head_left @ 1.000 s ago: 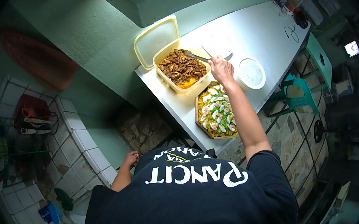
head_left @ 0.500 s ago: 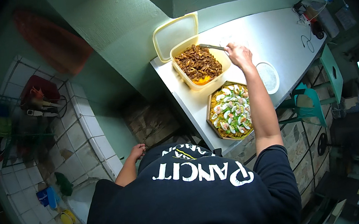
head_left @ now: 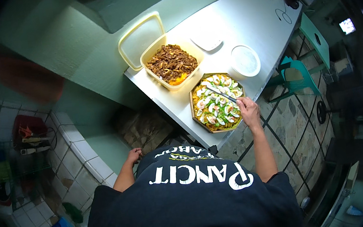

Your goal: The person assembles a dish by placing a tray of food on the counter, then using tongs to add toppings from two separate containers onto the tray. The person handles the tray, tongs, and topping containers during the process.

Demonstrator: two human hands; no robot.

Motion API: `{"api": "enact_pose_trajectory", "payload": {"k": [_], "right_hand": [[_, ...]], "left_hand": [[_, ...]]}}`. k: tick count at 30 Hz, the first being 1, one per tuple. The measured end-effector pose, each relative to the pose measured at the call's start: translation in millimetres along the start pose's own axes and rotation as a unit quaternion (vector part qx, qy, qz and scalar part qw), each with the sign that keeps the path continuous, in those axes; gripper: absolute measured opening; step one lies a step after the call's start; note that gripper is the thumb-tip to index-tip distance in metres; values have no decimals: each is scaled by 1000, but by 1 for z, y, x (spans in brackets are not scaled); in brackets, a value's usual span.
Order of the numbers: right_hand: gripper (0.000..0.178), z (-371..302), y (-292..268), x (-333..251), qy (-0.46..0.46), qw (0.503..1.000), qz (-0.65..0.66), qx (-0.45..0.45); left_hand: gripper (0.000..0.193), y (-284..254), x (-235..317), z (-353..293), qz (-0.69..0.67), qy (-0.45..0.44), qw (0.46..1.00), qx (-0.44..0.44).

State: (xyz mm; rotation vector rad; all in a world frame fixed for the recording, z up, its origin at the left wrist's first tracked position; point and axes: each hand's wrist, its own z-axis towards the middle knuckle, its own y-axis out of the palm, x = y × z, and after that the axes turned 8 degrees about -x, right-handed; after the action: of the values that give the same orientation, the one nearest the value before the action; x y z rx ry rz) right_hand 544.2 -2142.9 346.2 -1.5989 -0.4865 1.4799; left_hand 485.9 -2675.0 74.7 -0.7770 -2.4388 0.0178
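My right hand (head_left: 249,110) is closed round the end of slim metal tongs (head_left: 223,94). Their far end reaches over an octagonal tray (head_left: 193,112) of yellow noodles topped with egg slices, green bits and what look like shrimp. Whether the tips grip any food is too small to tell. Behind and left of the tray stands a pale yellow tub (head_left: 174,87) holding brown meat-like strips, with some orange pieces at its near corner. Its lid (head_left: 140,39) leans upright behind it. Low on the left, my left hand (head_left: 135,155) hangs by my body, fingers curled in with nothing visible in them.
On the white table (head_left: 246,12) are a round whitish container (head_left: 245,60) and a white lid or dish (head_left: 207,41). Cables lie at its far right end. A green plastic chair (head_left: 297,76) stands beyond the right edge. Left is a tiled counter (head_left: 74,147).
My right hand has brought the tongs from the tub of brown strips down toward me, over the noodle tray. The view has shifted; my left hand stays low at my side.
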Motion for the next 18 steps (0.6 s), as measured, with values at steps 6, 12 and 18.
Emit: {"api": "enact_pose_trajectory", "payload": {"k": [6,12,18], "right_hand": [[21,-19,14,6,18,998,-52,18],[22,8,-11,-9,-19,998,45,49],[21,88,15,-70,-157,985,-67,14]], "left_hand": [[32,-1,21,19,21,69,997,-5],[31,2,24,5,-2,30,999,11],[29,5,5,-17,-7,-28,999,21]]}}
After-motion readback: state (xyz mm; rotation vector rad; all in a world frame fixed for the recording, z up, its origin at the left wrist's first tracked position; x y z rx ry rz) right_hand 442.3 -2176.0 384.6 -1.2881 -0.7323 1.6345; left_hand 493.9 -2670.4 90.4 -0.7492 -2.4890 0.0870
